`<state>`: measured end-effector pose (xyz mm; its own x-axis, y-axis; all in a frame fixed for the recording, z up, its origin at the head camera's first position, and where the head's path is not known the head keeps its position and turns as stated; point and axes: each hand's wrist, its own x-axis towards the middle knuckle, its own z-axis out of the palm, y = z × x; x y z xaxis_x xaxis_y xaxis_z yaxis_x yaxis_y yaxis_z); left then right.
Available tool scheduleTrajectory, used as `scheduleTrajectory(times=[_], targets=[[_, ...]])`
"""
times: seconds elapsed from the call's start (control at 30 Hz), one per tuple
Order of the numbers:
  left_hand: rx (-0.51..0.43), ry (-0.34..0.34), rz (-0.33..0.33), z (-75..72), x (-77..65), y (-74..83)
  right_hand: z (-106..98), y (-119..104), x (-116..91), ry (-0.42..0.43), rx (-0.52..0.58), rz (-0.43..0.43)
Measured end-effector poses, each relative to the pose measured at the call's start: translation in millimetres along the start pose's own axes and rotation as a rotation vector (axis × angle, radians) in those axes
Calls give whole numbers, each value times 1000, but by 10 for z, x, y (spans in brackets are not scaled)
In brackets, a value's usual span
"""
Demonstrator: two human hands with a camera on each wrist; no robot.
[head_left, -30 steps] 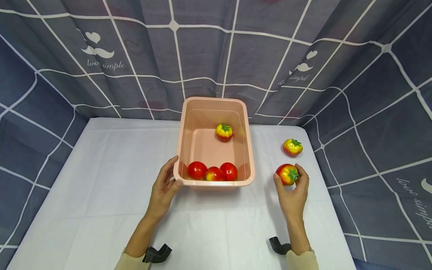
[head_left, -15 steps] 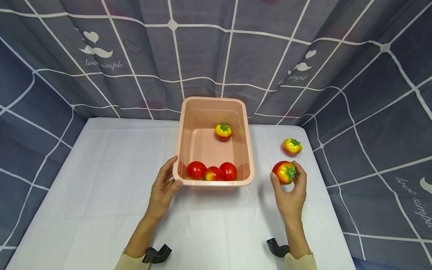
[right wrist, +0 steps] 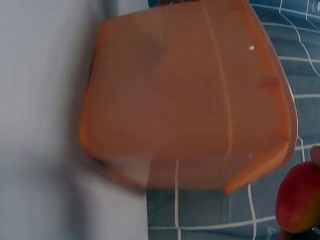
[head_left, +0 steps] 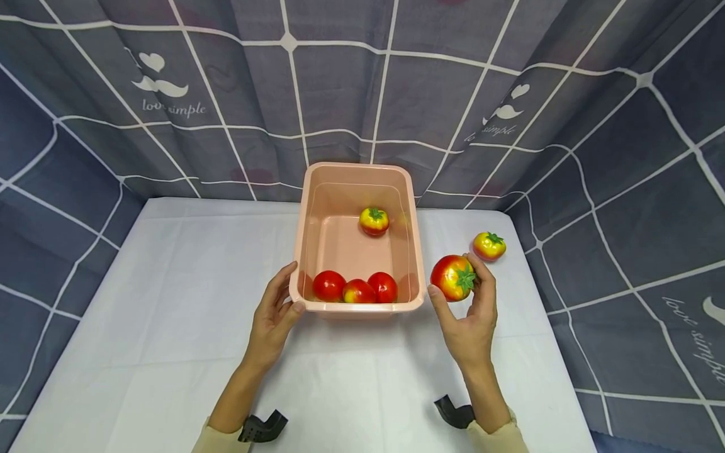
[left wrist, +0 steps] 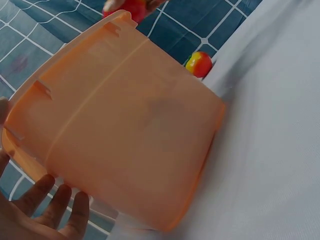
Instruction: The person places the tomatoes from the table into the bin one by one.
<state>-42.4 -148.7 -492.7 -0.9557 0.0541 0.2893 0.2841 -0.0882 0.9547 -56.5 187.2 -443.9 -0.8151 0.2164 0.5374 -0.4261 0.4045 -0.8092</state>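
Note:
In the head view my left hand (head_left: 272, 321) grips the near left corner of a pink plastic bin (head_left: 351, 307), its thumb on the front of the rim. The left wrist view has those fingers (left wrist: 57, 207) at the bin's outer wall (left wrist: 130, 115). My right hand (head_left: 470, 321) holds a red and yellow tomato (head_left: 452, 278) with a green leafy top, raised just right of the bin's near right corner. That tomato (right wrist: 300, 197) also shows at the lower right of the right wrist view. Inside the bin lie several tomatoes: one yellow-topped (head_left: 374, 221) towards the back, the red ones (head_left: 329, 286) along the near wall.
Another yellow and red tomato (head_left: 489, 246) lies on the white-covered table (head_left: 187, 283), right of the bin and beyond my right hand. A dark gridded curtain (head_left: 340, 88) stands behind the table and along both sides. The bin's back edge is near the curtain.
My right hand has lifted the tomato off the table and carried it left, close to the bin. My left hand and the bin have stayed in place.

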Motion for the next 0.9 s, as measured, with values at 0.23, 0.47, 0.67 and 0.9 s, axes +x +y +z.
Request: scheduleTrajectory(times=[0.23, 0.47, 0.67, 0.9], targets=[[-1, -5, -10, -12, 3, -9, 221, -126, 20, -79, 66, -29], [7, -4, -10, -12, 0, -9, 411, -156, 20, -156, 44, -38], [5, 1, -10, -6, 3, -11, 483, -119, 8, -171, -1, -64], [3, 0, -6, -4, 3, -10, 487, -103, -11, -159, 16, -99]])
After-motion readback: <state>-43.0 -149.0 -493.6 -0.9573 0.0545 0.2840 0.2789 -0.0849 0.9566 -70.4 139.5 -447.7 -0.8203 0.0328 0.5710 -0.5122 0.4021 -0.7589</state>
